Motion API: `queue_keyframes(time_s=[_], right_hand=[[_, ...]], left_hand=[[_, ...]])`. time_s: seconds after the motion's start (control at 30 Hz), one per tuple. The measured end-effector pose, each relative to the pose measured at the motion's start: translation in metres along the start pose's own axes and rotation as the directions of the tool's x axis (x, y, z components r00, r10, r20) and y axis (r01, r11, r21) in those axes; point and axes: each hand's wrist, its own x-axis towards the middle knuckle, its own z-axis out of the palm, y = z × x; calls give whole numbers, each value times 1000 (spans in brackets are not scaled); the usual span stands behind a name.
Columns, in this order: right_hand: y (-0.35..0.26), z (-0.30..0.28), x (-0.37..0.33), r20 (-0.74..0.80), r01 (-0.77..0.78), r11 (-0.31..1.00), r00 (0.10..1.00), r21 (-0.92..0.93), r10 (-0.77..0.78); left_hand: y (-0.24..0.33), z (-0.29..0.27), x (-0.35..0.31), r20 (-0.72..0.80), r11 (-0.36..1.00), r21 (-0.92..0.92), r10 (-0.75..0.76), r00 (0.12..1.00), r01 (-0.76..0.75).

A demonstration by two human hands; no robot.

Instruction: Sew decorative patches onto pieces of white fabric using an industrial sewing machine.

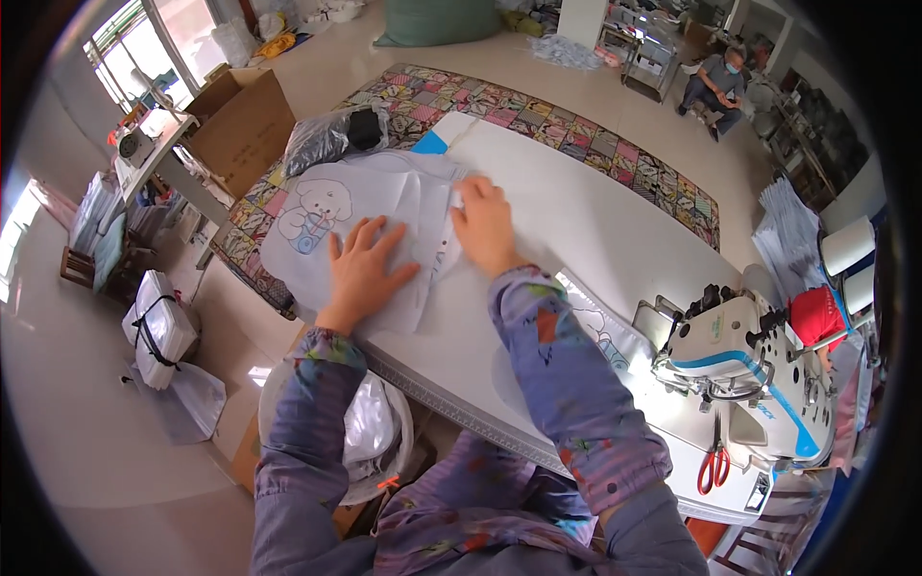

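Sheets of thin white fabric [389, 197] with a printed cartoon animal lie at the left end of the white sewing table [547, 182]. My left hand [363, 272] is open, its fingers spread flat on the top sheet. My right hand [483, 226] is closed at the sheet's right edge, fingertips bent onto the fabric; the pinch itself is partly hidden. Another printed white piece [600, 331] lies beside the white and blue sewing machine [740, 360], partly behind my right sleeve. Red-handled scissors [714, 468] lie at the machine's front.
A patchwork cloth [586, 130] borders the table's far side. On it sits a clear plastic bag [322, 144] with dark contents. A lined bin [403, 422] stands below the near edge. Cardboard box [240, 125] at left; a seated person [715, 88] far right.
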Motion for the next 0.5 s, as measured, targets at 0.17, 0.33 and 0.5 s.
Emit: queue_keyframes(time_s=[0.17, 0.33, 0.5], right_hand=[[-14, 1, -45, 75, 249, 964, 964, 91, -256], [-10, 1, -54, -10, 298, 955, 955, 12, -298], [-20, -1, -57, -3, 306, 949, 952, -68, -307]], left_hand=[[-15, 6, 10, -35, 1000, -3, -12, 999, 12], [-26, 4, 30, -12, 980, 68, -185, 983, 186], [-17, -2, 41, 43, 963, 61, -267, 963, 264]])
